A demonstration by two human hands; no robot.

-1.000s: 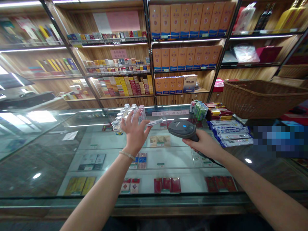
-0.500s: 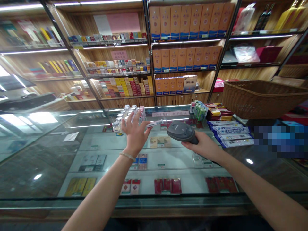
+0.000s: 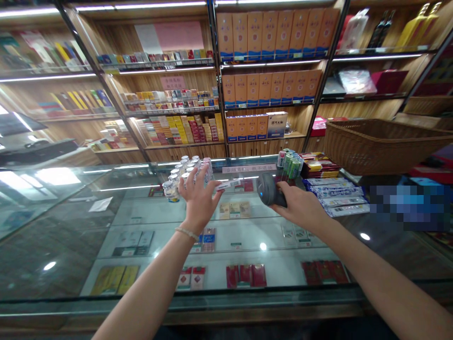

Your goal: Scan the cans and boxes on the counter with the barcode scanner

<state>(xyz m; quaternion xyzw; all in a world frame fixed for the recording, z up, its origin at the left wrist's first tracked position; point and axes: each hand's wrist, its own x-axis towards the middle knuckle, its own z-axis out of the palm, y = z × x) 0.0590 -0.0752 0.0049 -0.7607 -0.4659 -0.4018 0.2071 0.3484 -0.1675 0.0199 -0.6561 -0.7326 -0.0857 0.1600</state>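
My left hand is raised over the glass counter, pinching a small white barcoded packet between thumb and fingertips. My right hand grips a dark grey barcode scanner, its head turned left toward the packet, a short gap between them. Behind my left hand stands a cluster of small clear bottles with white caps.
Green tubes and red and blue packs lie on the counter at the right, beside a big wicker basket. Cigarette packs fill the case under the glass and the shelves behind. A till sits at far left.
My right hand has turned the scanner so its head faces left at the packet and lifted it slightly. My left hand has barely moved.
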